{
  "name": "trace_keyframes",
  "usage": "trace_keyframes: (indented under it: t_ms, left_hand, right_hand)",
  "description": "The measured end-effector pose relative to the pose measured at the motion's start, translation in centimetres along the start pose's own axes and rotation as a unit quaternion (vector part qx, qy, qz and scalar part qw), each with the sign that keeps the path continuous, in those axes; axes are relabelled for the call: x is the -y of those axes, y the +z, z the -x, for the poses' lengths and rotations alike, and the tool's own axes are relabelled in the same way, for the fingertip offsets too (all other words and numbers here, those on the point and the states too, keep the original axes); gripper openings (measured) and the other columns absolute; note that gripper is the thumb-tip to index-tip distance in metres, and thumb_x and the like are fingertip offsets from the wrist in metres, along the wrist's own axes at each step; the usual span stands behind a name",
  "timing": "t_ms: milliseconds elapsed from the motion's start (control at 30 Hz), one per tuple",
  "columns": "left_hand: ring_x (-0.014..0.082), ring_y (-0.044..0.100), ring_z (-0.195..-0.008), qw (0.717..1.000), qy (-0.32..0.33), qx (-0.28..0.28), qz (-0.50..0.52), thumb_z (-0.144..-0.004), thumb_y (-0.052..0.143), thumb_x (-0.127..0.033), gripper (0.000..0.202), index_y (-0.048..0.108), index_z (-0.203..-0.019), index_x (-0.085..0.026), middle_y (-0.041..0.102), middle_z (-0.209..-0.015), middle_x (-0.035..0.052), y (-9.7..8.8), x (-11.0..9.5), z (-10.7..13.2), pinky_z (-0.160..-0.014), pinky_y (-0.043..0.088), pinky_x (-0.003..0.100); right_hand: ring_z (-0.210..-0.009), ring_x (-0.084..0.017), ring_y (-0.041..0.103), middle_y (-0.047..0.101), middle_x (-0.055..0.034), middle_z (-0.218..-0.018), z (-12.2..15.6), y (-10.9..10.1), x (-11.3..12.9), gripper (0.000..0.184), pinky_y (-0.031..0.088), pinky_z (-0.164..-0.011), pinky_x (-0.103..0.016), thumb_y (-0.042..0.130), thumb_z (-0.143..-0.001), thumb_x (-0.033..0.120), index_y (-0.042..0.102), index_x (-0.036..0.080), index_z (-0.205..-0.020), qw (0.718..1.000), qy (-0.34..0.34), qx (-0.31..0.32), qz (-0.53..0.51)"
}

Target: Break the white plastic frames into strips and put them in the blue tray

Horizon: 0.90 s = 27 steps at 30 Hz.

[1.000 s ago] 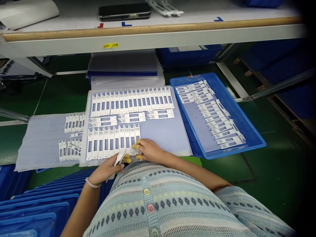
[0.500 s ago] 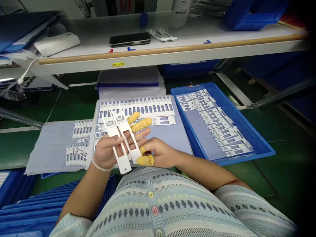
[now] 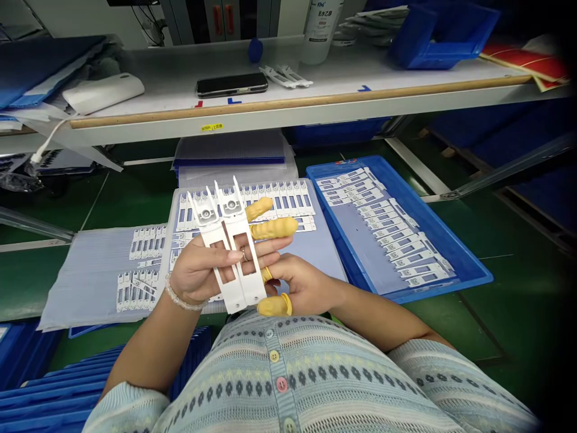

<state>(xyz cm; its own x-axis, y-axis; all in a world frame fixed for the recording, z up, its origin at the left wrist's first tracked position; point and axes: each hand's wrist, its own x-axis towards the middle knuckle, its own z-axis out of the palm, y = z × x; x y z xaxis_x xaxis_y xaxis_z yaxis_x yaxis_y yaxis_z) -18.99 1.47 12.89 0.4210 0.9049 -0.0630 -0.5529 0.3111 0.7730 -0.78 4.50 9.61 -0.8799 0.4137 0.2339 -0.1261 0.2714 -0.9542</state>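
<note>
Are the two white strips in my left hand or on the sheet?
In hand: the white strips lie across the left hand.
</note>
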Motion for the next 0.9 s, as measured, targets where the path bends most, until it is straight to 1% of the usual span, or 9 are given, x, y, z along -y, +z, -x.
trace_keyframes:
  t_ms: [233,367,433,500,567,600,667,767,900]
  left_hand:
    - [0.0290,0.059,-0.117,0.998,-0.003,0.039,0.045,-0.072,0.066,-0.013,0.076,0.038,-0.140,-0.029,0.068,-0.116,0.0048,0.6,-0.4,-0.3,-0.102,0.045,0.048]
    - [0.0184,0.069,-0.097,0.994,-0.018,0.069,0.078,-0.077,0.063,-0.010,0.050,0.056,-0.124,-0.026,0.073,-0.090,0.0001,0.4,-0.4,-0.1,-0.089,0.055,0.030]
    - [0.0153,0.069,-0.090,0.993,-0.025,0.079,0.089,-0.078,0.062,-0.010,0.041,0.061,-0.117,-0.024,0.071,-0.082,-0.0007,0.3,-0.4,-0.1,-0.084,0.056,0.027]
    - [0.0124,0.068,-0.086,0.993,-0.011,0.071,0.090,-0.077,0.063,-0.009,0.039,0.063,-0.114,-0.022,0.069,-0.080,-0.0004,0.3,-0.5,-0.1,-0.085,0.056,0.026]
    - [0.0103,0.066,-0.081,0.995,0.015,0.056,0.083,-0.076,0.064,-0.007,0.041,0.062,-0.115,-0.019,0.067,-0.078,0.0000,0.5,-0.4,-0.1,-0.087,0.055,0.026]
    - [0.0102,0.066,-0.080,0.996,0.023,0.048,0.075,-0.076,0.064,-0.007,0.044,0.062,-0.118,-0.019,0.067,-0.078,0.0003,0.5,-0.4,-0.1,-0.087,0.054,0.027]
    - [0.0121,0.067,-0.083,0.997,0.027,0.037,0.057,-0.076,0.065,-0.008,0.046,0.061,-0.121,-0.020,0.069,-0.081,0.0014,0.6,-0.3,-0.2,-0.085,0.055,0.028]
    - [0.0146,0.068,-0.091,0.999,0.017,0.033,0.036,-0.078,0.065,-0.010,0.035,0.066,-0.111,-0.020,0.073,-0.093,0.0033,0.6,0.1,-0.2,-0.084,0.055,0.026]
    - [0.0161,0.066,-0.103,0.999,0.014,0.035,0.023,-0.080,0.064,-0.010,0.034,0.066,-0.112,-0.022,0.073,-0.106,0.0026,0.4,0.4,0.0,-0.091,0.052,0.025]
  right_hand:
    - [-0.051,-0.005,0.033,0.040,0.0061,-0.057,-0.1,-0.3,0.3,0.038,0.033,-0.048,-0.018,0.055,-0.087,0.048,0.049,0.016,-0.068,1.000,-0.020,-0.005,0.005]
    - [-0.052,-0.006,0.039,0.045,0.0041,-0.061,-0.1,-0.4,0.0,0.041,0.037,-0.049,-0.019,0.055,-0.088,0.051,0.055,0.014,-0.071,0.997,-0.060,-0.003,0.047]
    - [-0.053,-0.007,0.042,0.049,0.0029,-0.063,0.2,-0.5,0.3,0.042,0.039,-0.050,-0.020,0.056,-0.087,0.054,0.057,0.014,-0.074,0.991,-0.085,-0.057,0.091]
    - [-0.058,-0.009,0.048,0.052,0.0013,-0.068,0.6,-0.6,0.9,0.038,0.043,-0.053,-0.021,0.057,-0.088,0.052,0.059,0.015,-0.080,0.965,-0.129,-0.162,0.161]
    - [-0.065,-0.011,0.053,0.055,-0.0007,-0.075,1.0,-0.5,1.6,0.028,0.047,-0.058,-0.023,0.058,-0.090,0.045,0.059,0.017,-0.088,0.915,-0.188,-0.247,0.258]
    - [-0.068,-0.011,0.054,0.055,-0.0015,-0.078,1.2,-0.5,2.0,0.022,0.049,-0.060,-0.024,0.059,-0.090,0.040,0.058,0.018,-0.092,0.888,-0.219,-0.262,0.309]
    - [-0.072,-0.013,0.057,0.056,-0.0037,-0.086,1.3,-0.2,2.4,0.016,0.051,-0.062,-0.026,0.061,-0.090,0.032,0.057,0.018,-0.098,0.842,-0.275,-0.238,0.398]
    - [-0.080,-0.015,0.059,0.057,-0.0078,-0.094,0.9,0.2,2.1,0.021,0.054,-0.066,-0.028,0.059,-0.090,0.025,0.057,0.013,-0.107,0.799,-0.322,-0.180,0.475]
    - [-0.087,-0.017,0.058,0.059,-0.0095,-0.101,0.4,0.4,1.5,0.023,0.054,-0.070,-0.029,0.054,-0.093,0.025,0.056,0.011,-0.111,0.788,-0.293,-0.150,0.520]
